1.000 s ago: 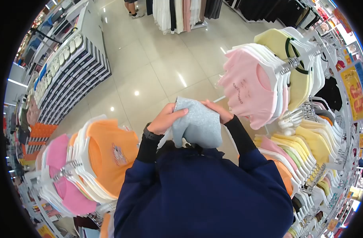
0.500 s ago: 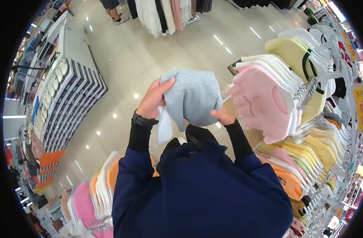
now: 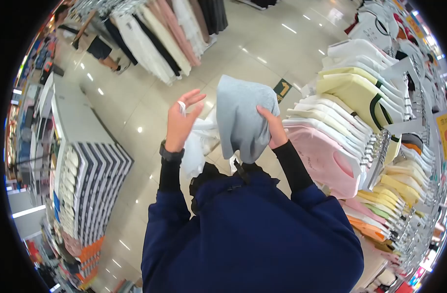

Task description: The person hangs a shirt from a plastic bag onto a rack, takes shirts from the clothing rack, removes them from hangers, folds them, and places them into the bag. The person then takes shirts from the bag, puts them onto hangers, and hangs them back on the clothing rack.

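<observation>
A folded grey cloth [image 3: 240, 117] hangs in front of my chest, gripped along its right side by my right hand [image 3: 274, 126], thumb on the near face. To the left, my left hand [image 3: 181, 122] is raised with its fingers apart, off the grey cloth. A thin white bag-like piece [image 3: 196, 146] hangs by that hand, with a bit of it looped at the fingers, and reaches across toward the grey cloth. A dark watch band circles my left wrist.
Hangers with pink [image 3: 326, 156], white and yellow tops [image 3: 348, 93] stand close on the right. Stacked striped boxes with shoes [image 3: 99, 180] are at left. Trousers hang on a rack [image 3: 160, 39] ahead; a person [image 3: 99, 49] stands beyond it. Tiled floor [image 3: 145, 102] lies between.
My left hand has let go of the grey cloth and moved left, its fingers spread. My right hand has shifted up the cloth's side. The view has turned, bringing the trouser rack nearer.
</observation>
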{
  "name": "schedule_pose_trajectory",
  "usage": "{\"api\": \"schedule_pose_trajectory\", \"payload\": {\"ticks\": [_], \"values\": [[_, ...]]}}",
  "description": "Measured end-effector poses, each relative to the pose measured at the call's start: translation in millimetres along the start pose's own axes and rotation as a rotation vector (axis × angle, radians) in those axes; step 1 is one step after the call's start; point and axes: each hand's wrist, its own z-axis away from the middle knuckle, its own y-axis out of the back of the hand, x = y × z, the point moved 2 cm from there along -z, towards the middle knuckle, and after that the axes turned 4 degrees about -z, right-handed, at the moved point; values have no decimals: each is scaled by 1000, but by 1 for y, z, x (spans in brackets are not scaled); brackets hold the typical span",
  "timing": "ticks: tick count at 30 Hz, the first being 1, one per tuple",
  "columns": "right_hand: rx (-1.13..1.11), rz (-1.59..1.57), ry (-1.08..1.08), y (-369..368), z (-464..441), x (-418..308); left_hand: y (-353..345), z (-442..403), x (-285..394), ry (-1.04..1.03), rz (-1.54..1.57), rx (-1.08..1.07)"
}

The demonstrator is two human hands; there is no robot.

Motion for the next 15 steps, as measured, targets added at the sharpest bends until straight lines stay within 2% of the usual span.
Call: {"api": "schedule_pose_trajectory", "payload": {"ticks": [1,2,5,9,12,15], "values": [[54,-49,-4,2,-12,-2,-4,-10,-2,-94,-122,7],[63,-52,5,3,-23,-4,-11,-25,-18,-467,-369,43],[77,-18,-5,-2,-56,-8,-41,-54,7,-632,-678,-87],[60,89,-52,-18,-97,-17,-50,-125,-9,-617,-938,-388],[26,109,-118,-26,-131,-30,-53,-176,-28,-624,-931,-393],[28,203,-118,-39,-158,-38,-49,-229,-37,-625,-806,-524]]}}
